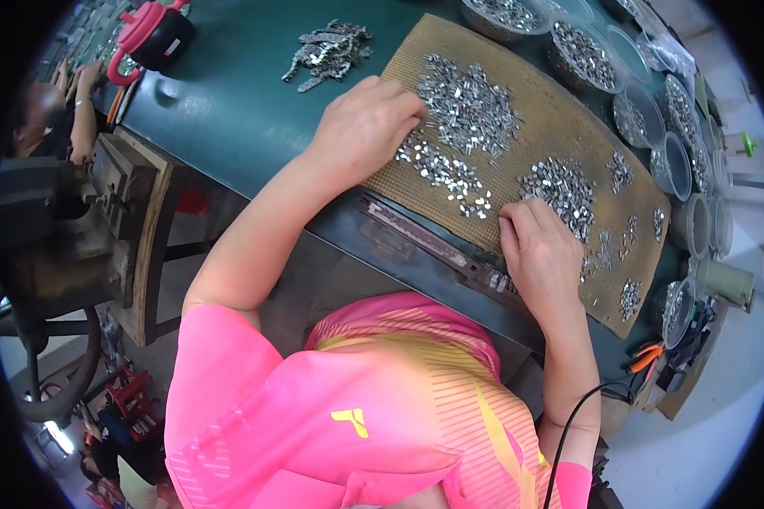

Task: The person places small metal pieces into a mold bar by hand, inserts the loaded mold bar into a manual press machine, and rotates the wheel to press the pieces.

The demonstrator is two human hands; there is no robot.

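looking at two bare hands over a brown textured mat (pixel 569 114) on a dark green counter (pixel 238 93), and we've got tiny metal bits everywhere. the left hand (pixel 367 121) sits across the mat's left edge with its fingers curled down, tips right beside a band of shiny pieces (pixel 446 173) near the mat's near left corner; we can't tell if anything's pinched in there. the right hand (pixel 542 254) is over the middle of the mat's near edge, fingers bent and thumb tucked close to the index, and again we can't tell whether they've got hold of a piece. right beyond it we see a silvery pile (pixel 558 193), and the biggest pile (pixel 471 106) lies toward the mat's far left corner. a few little heaps (pixel 629 299) dot the mat's right side. along the mat's near edge we've got a long narrow metal rail (pixel 424 243). clear bowls (pixel 676 170), lots of them filled with bits, crowd past the mat's far edge and right corner. off the mat to the left, a clump of rough grey chunks (pixel 327 55) lies straight on the counter.
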